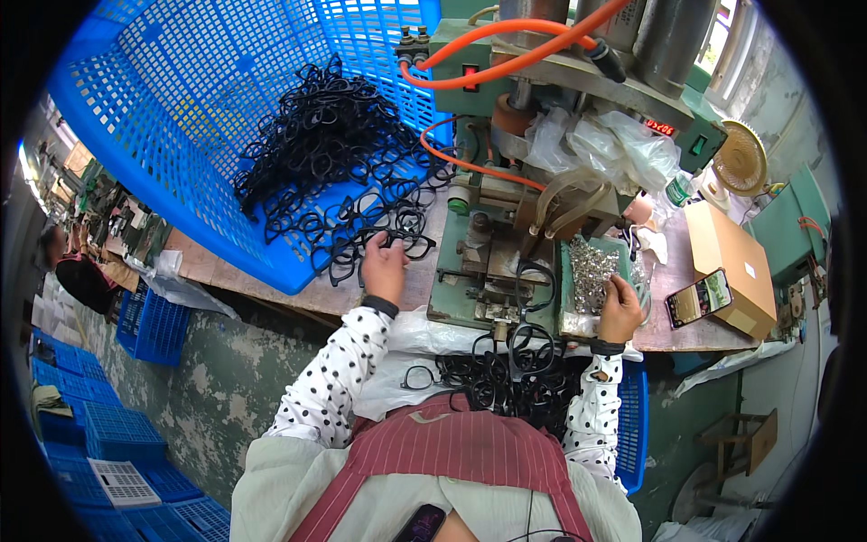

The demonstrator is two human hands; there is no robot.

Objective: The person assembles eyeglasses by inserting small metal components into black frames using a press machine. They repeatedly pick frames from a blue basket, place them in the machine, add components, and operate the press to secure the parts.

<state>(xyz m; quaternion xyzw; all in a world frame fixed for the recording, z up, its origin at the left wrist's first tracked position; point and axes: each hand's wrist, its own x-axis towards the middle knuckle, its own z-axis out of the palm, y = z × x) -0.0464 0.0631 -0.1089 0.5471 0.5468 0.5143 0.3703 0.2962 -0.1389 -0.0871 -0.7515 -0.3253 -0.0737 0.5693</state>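
Observation:
My left hand (385, 266) grips a black eyeglass frame (411, 244) at the edge of a heap of black eyeglass frames (334, 144) spilling out of a tilted blue plastic crate (181, 108). My right hand (620, 310) rests at the rim of a green tray of small silvery metal parts (591, 271), its fingers pinched over them; whether it holds one is hidden. Between my hands stands a green press machine (492, 244) with one black frame (535, 280) lying on its bed. More black frames (506, 375) are piled in my lap on a white plastic sheet.
Orange hoses (506, 45) loop over the machine, with crumpled clear plastic (605, 144) behind. A phone (700, 296) leans on a cardboard box (731, 262) at the right, near a small fan (739, 158). Blue crates (99, 434) are stacked on the floor at left. Another person (77, 271) sits at far left.

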